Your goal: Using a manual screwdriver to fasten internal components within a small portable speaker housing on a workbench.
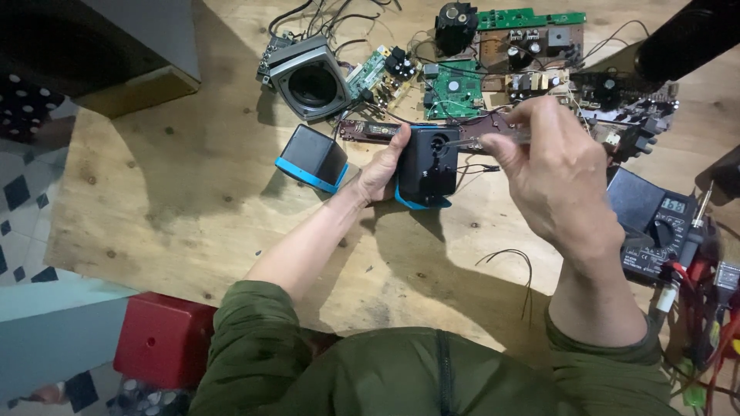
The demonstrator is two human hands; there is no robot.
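Near the far edge of the plywood table [193,192], the left hand [379,173] clamps the small black box-shaped speaker housing [426,166] upright, steadying it while the right hand [555,181] pinches a thin screwdriver [470,142] into its face.

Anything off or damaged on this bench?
The small black speaker housing in the left hand is opened, its blue-rimmed half lying apart beside it. Bare circuit boards and a loose wire lie scattered on the wooden table.
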